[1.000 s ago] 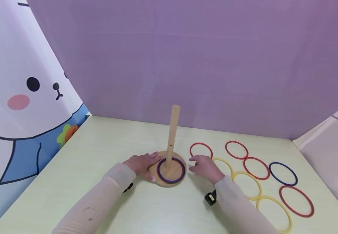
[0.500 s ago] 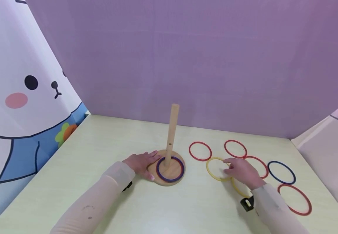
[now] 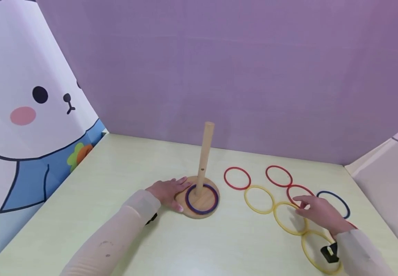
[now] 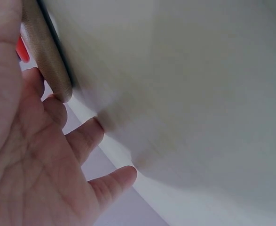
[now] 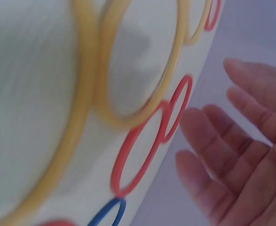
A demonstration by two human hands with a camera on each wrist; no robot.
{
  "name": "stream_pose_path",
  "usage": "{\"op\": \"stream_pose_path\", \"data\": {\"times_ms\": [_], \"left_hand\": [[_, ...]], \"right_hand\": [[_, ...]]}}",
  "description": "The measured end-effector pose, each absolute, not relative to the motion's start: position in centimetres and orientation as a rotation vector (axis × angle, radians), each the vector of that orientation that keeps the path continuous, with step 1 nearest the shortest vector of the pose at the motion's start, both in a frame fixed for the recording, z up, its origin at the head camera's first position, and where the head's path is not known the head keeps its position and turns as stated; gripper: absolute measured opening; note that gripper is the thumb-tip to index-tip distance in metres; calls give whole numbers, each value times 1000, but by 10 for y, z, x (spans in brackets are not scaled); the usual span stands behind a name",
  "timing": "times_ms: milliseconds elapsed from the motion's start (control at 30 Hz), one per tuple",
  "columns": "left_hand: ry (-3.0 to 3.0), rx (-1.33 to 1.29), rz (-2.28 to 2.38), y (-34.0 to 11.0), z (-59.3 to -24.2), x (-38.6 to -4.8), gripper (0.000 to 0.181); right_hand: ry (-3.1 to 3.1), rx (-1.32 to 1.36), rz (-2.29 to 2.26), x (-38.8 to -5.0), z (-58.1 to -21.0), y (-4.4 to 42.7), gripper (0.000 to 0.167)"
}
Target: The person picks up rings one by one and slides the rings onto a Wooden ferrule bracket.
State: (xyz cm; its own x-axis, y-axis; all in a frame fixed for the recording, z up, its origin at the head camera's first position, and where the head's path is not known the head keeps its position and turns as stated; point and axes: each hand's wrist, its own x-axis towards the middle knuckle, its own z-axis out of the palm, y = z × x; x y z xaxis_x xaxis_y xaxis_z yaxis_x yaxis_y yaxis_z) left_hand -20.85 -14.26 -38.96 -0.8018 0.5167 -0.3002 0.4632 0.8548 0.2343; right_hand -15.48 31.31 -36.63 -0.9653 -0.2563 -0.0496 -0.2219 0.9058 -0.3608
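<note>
One red ring (image 3: 300, 186) partly hidden (right grip (image 3: 320, 214) covering, relaxed, empty), left grip (image 3: 167, 193) splayed against wooden base (image 3: 206, 200)

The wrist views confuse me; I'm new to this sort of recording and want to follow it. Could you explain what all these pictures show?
There is no machine here, just a person's two bare hands. The wide picture comes from a camera worn on the head, looking forward and down. The two close-ups come from cameras on the wrists, which is why the table looks steeply tilted in them.

In the wide picture, the left hand rests on the wooden base of an upright post. A blue ring and a red ring lie around the post's foot. To the right lie yellow rings, more red rings and a loose blue ring. The right hand is over these; neither hand holds a ring.
</note>
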Motion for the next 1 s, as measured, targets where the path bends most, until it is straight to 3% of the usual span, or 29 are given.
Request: {"op": "stream_pose_path", "data": {"times_ms": [233, 400, 567, 1000], "left_hand": [[2673, 713, 231, -142, -390, -207, 88], [2674, 715, 221, -141, -388, -207, 88], [2673, 716, 212, -142, -388, -207, 88], [2672, 715, 204, -142, -389, -208, 88]], "right_hand": [[2844, -422, -599, -155, -368, 339, 34], [2766, -373, -672, -153, -373, 350, 24], [2771, -557, -681, -148, -380, 359, 15], [2725, -766, -722, -144, -401, 376, 21]]}}
